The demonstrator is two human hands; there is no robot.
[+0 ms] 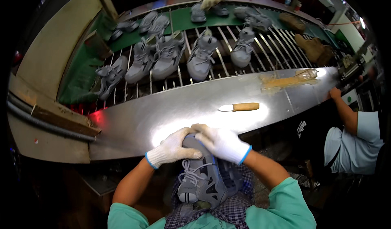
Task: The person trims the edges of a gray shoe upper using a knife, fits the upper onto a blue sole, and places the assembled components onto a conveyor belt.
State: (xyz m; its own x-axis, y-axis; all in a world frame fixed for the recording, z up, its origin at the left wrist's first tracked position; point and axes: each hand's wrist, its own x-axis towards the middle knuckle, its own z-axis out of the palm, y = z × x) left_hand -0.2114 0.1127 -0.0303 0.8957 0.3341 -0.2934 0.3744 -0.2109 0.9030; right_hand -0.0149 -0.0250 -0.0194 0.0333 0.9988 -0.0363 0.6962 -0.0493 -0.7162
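A grey lace-up sneaker [203, 176] rests against my checked apron, its toe turned toward me and its heel end away. My left hand [174, 148], in a white knit glove with blue trim, is wrapped round the heel end from the left, thumb across the shoe. From the other side my right hand [223, 143], gloved alike, closes over the same end, fingers meeting the left ones at the top. Part of another grey shoe [233, 174] shows beside it, mostly hidden. On the metal ledge beyond lies a short knife [240, 107] with a tan handle, touched by neither hand.
Several grey sneakers [167, 60] stand on a roller conveyor [222, 51] beyond the metal ledge [134, 119]. Tan boots [311, 47] sit at its right. Across the green belt, a person's gloved hand [209, 1] touches shoes. Another person [354, 135] is at the right. Wooden boards [65, 121] border the left.
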